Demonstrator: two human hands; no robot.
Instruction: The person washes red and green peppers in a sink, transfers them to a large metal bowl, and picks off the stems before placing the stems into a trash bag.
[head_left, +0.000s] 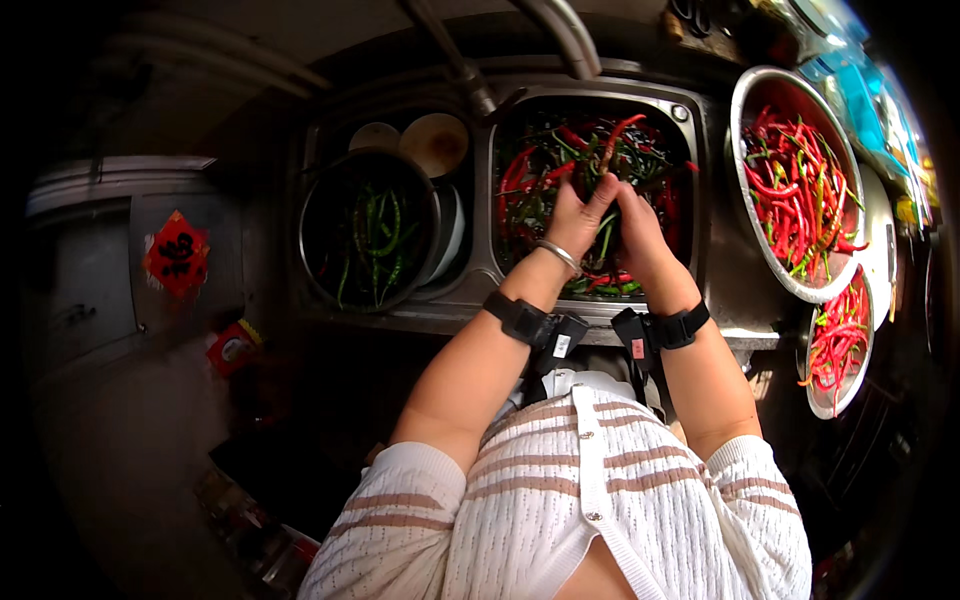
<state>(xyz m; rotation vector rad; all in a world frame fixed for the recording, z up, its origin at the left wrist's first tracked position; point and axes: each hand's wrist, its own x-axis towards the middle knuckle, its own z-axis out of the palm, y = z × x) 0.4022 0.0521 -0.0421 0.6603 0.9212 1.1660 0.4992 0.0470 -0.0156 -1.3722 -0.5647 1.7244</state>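
Note:
My left hand, with a metal bangle at the wrist, meets my right hand above the right basin of a steel sink. Between them they grip a bunch of long chili peppers; a reddish one sticks up past the fingers and green ones show below. The palms and most of the bunch are hidden. All around the hands, more red and dark green chilies lie wet in the basin, seemingly in water. Each forearm wears a black strap with a small device.
A steel pot of green chilies sits over the left basin, near round pale dishes. The faucet reaches in from behind. On the right stand a large metal bowl and a smaller bowl, both holding red chilies.

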